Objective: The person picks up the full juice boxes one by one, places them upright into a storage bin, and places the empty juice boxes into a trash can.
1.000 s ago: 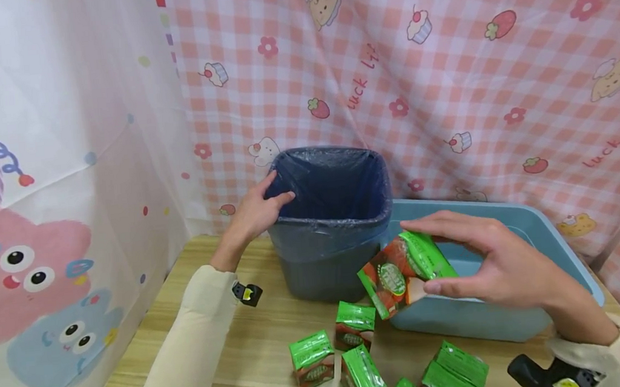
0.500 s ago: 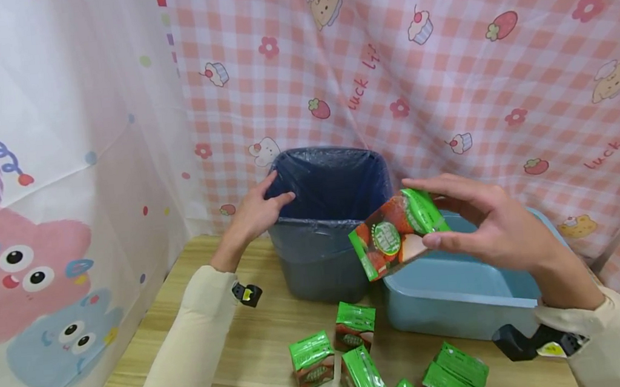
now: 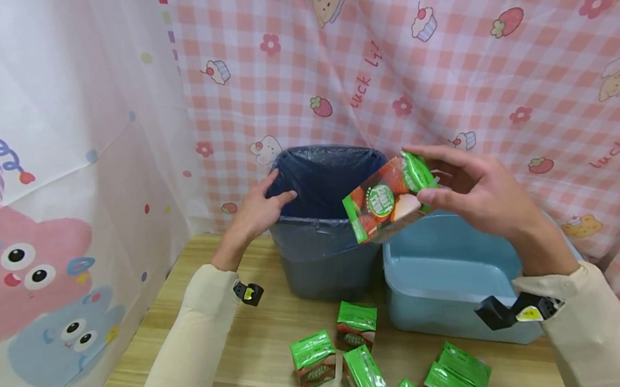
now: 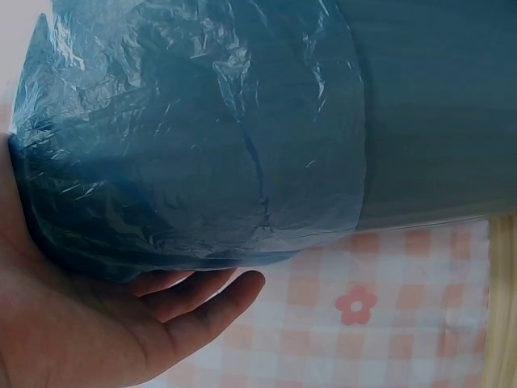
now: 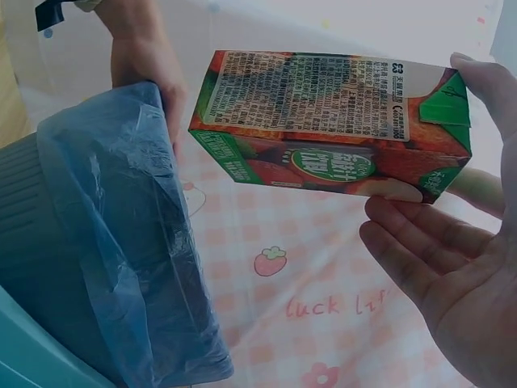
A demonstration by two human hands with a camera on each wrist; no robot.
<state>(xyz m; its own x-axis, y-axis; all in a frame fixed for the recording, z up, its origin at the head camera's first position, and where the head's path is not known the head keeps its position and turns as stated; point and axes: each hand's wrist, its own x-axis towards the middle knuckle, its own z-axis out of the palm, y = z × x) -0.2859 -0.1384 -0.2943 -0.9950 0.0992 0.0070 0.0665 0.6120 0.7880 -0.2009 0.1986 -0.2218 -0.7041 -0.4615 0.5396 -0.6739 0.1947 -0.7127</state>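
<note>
My left hand (image 3: 254, 213) grips the left rim of a dark bin (image 3: 327, 271) lined with a thin plastic bag (image 4: 194, 153). Its thumb lies over the inner side, and the other fingers run along the outside in the left wrist view. In my right hand (image 3: 481, 189) is a green-and-red juice box (image 3: 382, 203), pinched at one end between thumb and fingers. The carton is tilted on its side, overlapping the bin's right front rim in the head view. Seen from the right wrist, the juice box (image 5: 323, 121) shows a printed text panel and stands above the bin's mouth.
Several more green-topped juice boxes (image 3: 363, 373) stand on the wooden table (image 3: 246, 356) in front of the bin. A light blue plastic tub (image 3: 450, 304) sits right beside the bin, under my right forearm. A pink checked curtain (image 3: 290, 85) hangs close behind.
My right hand has raised the juice box from in front of the blue tub up and slightly left, to the bin's rim. The left hand has stayed on the bin.
</note>
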